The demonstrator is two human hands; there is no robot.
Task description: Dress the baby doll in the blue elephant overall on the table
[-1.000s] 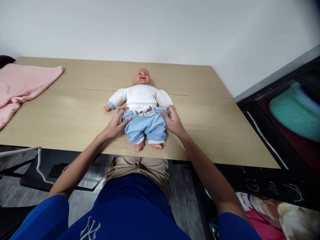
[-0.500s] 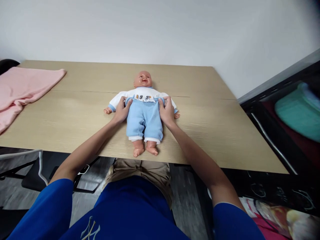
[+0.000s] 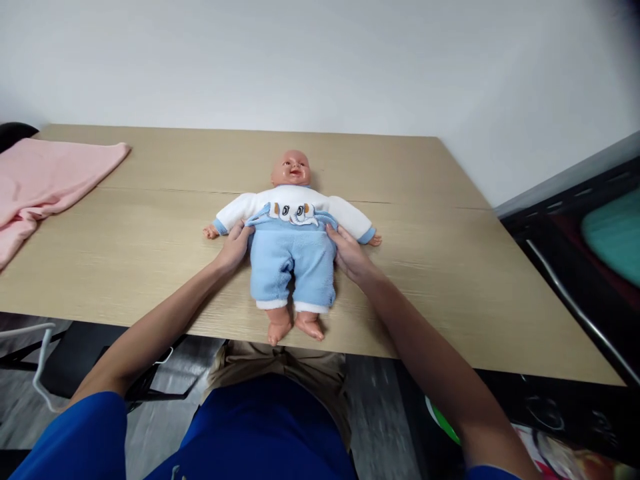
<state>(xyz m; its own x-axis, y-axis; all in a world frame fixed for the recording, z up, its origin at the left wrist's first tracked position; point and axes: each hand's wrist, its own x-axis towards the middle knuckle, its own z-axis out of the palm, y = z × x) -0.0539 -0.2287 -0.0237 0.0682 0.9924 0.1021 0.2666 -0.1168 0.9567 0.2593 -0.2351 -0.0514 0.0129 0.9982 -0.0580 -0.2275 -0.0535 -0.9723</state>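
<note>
A baby doll (image 3: 291, 168) lies on its back on the wooden table, its head toward the wall and its bare feet at the near edge. It wears a white top (image 3: 235, 210) with blue cuffs and fuzzy light-blue overalls (image 3: 274, 263), with a white animal face on the bib. My left hand (image 3: 236, 245) is closed at the left side of the overalls, its thumb by the edge of the cloth. On the other side, my right hand (image 3: 350, 253) pinches the overalls at the waist, with some fingers hidden behind the cloth.
A pink cloth (image 3: 55, 173) lies at the table's left end. Beyond the right edge of the wooden table (image 3: 450, 280) stands a dark rack with a teal basin (image 3: 615, 233). A black chair (image 3: 75, 360) is below on the left.
Both hands have moved down the doll's sides from the bib's upper edge to the waist. More blue cloth shows around the animal face, and the doll's arms lie wider. The view has shifted slightly.
</note>
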